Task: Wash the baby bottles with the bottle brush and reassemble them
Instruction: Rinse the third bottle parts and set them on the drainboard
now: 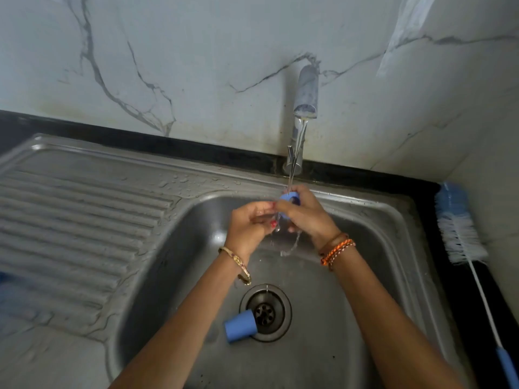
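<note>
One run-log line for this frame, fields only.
tap: running | right hand: grips blue ring under stream | left hand: open beside it | blue cap: by drain | brush: counter

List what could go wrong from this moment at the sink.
1. The blue cap lies on its side at the edge of the open drain; runoff could nudge it over the opening and slow draining.
2. The right hand grips a wet blue bottle part under the running tap, with the left hand beside it; it may slip and drop into the basin.
3. The bottle brush rests on the dark counter, where its bristles may pick up grime.
</note>
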Demonstrator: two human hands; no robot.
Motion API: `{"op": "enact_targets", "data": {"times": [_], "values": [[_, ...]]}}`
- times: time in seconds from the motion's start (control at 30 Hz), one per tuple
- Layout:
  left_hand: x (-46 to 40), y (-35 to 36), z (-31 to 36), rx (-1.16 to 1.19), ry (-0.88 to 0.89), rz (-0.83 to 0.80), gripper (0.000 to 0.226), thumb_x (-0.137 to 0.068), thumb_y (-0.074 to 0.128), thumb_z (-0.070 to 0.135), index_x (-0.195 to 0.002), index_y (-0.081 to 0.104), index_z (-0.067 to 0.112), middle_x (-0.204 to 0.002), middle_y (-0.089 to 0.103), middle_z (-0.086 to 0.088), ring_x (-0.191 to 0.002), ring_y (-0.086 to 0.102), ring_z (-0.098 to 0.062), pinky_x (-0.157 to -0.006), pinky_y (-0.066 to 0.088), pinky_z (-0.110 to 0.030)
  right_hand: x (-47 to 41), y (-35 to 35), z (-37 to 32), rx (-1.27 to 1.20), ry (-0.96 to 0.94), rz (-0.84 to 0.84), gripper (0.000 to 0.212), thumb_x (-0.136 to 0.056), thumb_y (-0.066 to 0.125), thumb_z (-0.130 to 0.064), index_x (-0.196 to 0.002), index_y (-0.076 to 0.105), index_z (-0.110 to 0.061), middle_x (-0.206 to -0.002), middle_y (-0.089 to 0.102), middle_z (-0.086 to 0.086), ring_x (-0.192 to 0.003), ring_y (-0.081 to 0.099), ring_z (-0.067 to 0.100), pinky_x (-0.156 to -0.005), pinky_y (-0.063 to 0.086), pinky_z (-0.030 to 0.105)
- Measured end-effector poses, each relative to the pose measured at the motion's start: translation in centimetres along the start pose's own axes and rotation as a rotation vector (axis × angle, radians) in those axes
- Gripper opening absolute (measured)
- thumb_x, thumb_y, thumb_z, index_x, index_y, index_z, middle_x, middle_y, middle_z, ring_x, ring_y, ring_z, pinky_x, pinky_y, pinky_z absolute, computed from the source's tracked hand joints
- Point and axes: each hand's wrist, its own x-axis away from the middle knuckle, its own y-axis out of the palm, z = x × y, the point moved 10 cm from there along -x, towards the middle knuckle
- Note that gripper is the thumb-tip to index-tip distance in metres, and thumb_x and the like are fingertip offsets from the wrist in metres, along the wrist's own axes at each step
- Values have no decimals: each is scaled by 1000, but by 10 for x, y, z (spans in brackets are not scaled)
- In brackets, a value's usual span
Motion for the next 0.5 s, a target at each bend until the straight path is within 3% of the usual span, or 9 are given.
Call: {"op": "enact_targets", "data": {"times": [0.1,0.27,0.33,0.43,0.5], "values": [[6,7,-16,131,-262,-79,30,-88,47,-15,-115,57,-8,-92,62,-10,-89,60,-18,-70,51,-11,0,-5,-26,-14,-68,-4,13,-88,56,-14,-85,45,-20,-86,47,3,-65,49,10,-42,42,16],[11,21,-17,91,-411,-211,31,-89,42,-17,-116,55,-11,-86,61,-9,-83,61,-18,-85,47,-28,3,14,-47,339,-182,-133,9,-90,57,-16,-98,55,-12,-80,50,-7,-72,49,6,-56,41,11],[11,26,-19,96,-460,-245,31,-89,43,-16,-118,52,-13,-84,60,-12,-83,61,-22,-86,46,-30,4,12,-50,266,-209,-134,14,-91,56,-15,-103,59,-9,-78,53,-7,-72,51,7,-58,42,11],[6,27,-18,102,-456,-246,31,-88,47,-14,-118,52,-14,-85,61,-14,-78,62,-22,-77,50,-22,9,-3,-47,-20,-201,-96,20,-93,51,-11,-109,58,-3,-84,57,-1,-74,54,7,-59,48,10],[1,23,-15,78,-425,-220,29,-86,51,-13,-115,55,-14,-93,63,-18,-86,62,-26,-72,51,-20,10,-17,-30,-156,-143,-6,24,-93,51,-10,-114,57,-1,-92,59,3,-82,57,11,-60,50,11]]}}
